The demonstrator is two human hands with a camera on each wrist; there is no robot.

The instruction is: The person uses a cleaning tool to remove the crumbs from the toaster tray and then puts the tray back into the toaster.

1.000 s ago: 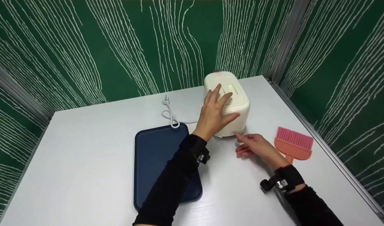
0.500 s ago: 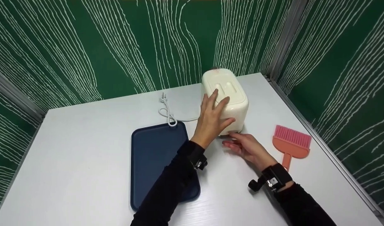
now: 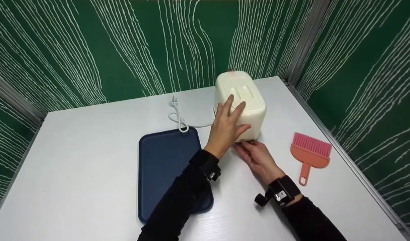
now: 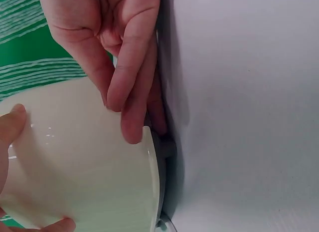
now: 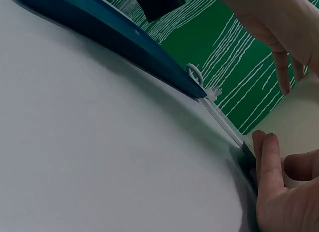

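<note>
A cream toaster (image 3: 257, 117) with two long raised shapes on its top stands at the back right. My left hand (image 3: 221, 130) rests spread over its near top edge, fingers on the top and thumb against the front face. My right hand (image 3: 258, 157) is at the toaster's lower front edge. In the left wrist view, right-hand fingertips (image 4: 132, 132) overlap the cream wall (image 4: 89, 157), with another finger tucked at the dark base beside the table. The right wrist view shows the right hand (image 5: 279, 192) gripping low at that edge.
A navy tray (image 3: 158, 160) lies left of the toaster, partly under the left forearm. The toaster's white cord and plug (image 3: 174, 102) lie behind the tray. An orange brush (image 3: 310, 155) with pink bristles lies at right. Green walls border the white table (image 3: 84, 160).
My right hand has moved left along the toaster's lower front edge, its fingers now tucked in at the base. My left hand has slid slightly toward me on the top.
</note>
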